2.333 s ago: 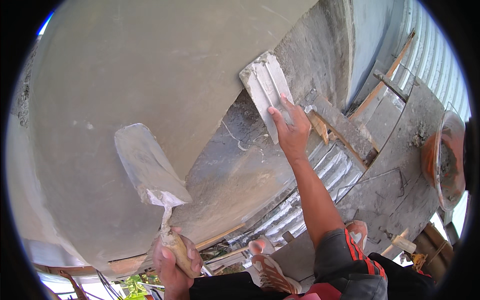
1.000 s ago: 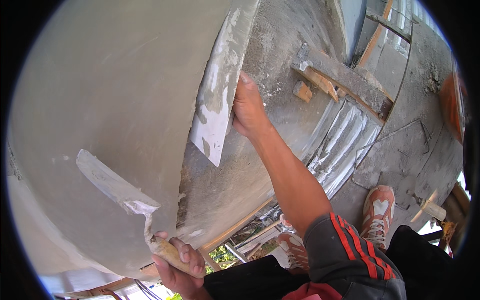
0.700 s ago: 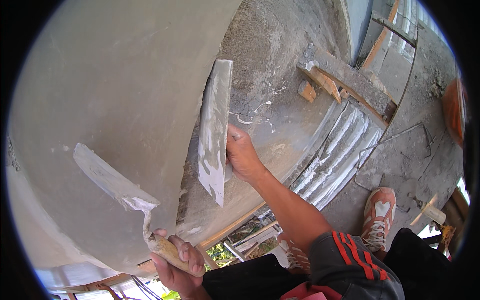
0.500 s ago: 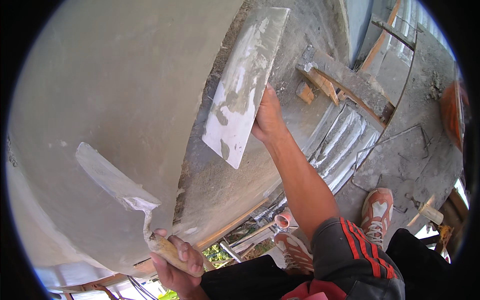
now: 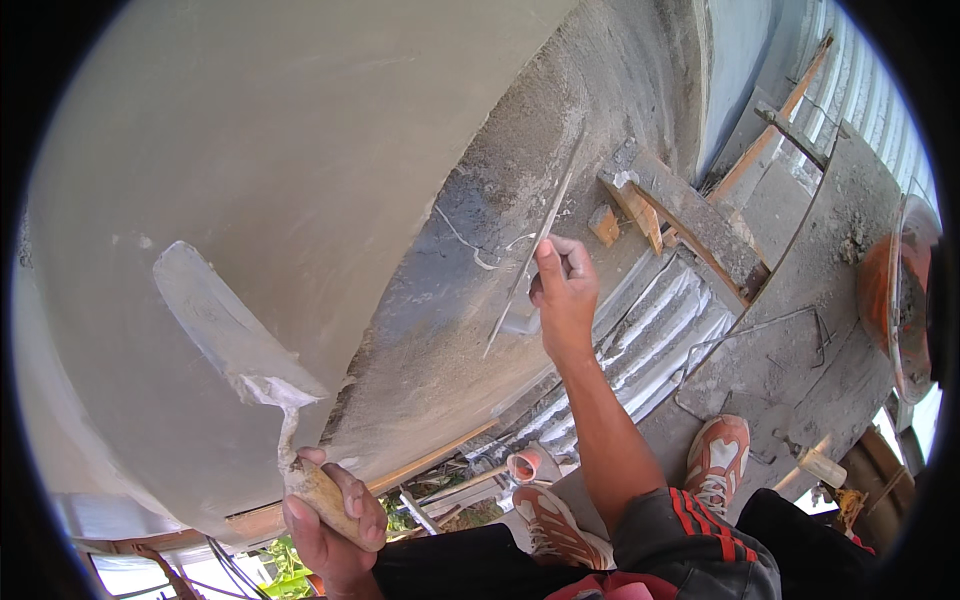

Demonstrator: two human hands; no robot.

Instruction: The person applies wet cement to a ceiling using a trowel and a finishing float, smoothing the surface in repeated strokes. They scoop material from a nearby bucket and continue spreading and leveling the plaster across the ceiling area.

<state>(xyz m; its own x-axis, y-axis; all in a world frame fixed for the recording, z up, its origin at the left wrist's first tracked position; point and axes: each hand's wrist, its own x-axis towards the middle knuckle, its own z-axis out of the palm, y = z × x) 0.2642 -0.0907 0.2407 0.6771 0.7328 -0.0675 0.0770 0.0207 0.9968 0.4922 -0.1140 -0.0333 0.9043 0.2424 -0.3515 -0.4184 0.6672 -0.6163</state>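
Note:
My left hand [image 5: 340, 520] is wrapped round the wooden handle of a trowel [image 5: 225, 325]. Its pale, smeared blade points up and to the left, in front of the smooth grey plaster [image 5: 270, 160]. Farther right, my right hand [image 5: 568, 300] grips a long flat plastering float [image 5: 560, 200]. The float is turned nearly edge-on, so its broad face hardly shows. It is in front of the rough, darker strip of wall [image 5: 590, 110]; whether it touches the wall I cannot tell.
A cement-stained board platform [image 5: 790, 330] is under my shoes and carries a bent metal rod [image 5: 750, 335]. At the right edge hangs or stands an orange bucket [image 5: 880, 290]. Wooden planks [image 5: 690, 210] and corrugated sheets [image 5: 660, 330] adjoin the wall.
The float has turned from showing its broad, plaster-smeared face to nearly edge-on, and my right hand has shifted slightly right and down. The trowel has tilted a little more upright.

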